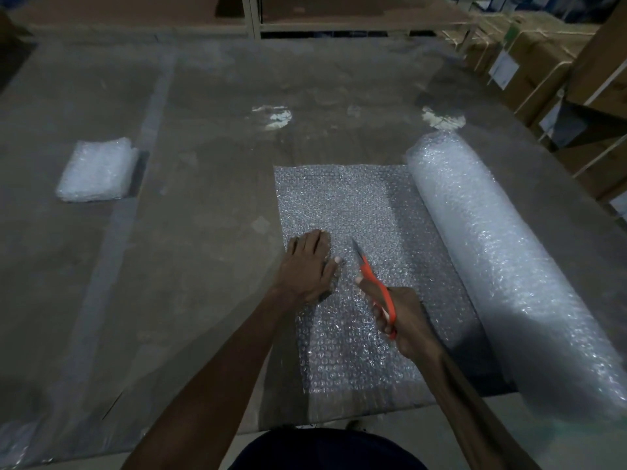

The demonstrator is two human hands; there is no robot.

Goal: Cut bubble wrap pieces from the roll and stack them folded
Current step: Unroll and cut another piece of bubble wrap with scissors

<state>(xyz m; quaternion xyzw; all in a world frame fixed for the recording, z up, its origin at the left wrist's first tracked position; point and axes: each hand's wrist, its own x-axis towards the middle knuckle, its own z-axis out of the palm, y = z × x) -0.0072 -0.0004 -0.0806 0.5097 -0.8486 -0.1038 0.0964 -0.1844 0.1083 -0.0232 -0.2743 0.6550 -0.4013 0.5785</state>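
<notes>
A thick roll of bubble wrap (502, 262) lies on the right of the table. A sheet unrolled from it (342, 201) spreads flat to its left. My left hand (310, 266) presses flat on the sheet near its left edge, fingers straight. To the right of that hand, my right hand (403, 320) grips orange-handled scissors (373, 283), their blades pointing away from me over the sheet. A stack of folded bubble wrap pieces (96, 171) sits far left on the table.
The table (190, 232) is wide, covered with clear plastic film. Cardboard boxes (543, 56) bound with straps stand at the right rear. A metal shelf frame (254, 18) stands beyond the table's far edge.
</notes>
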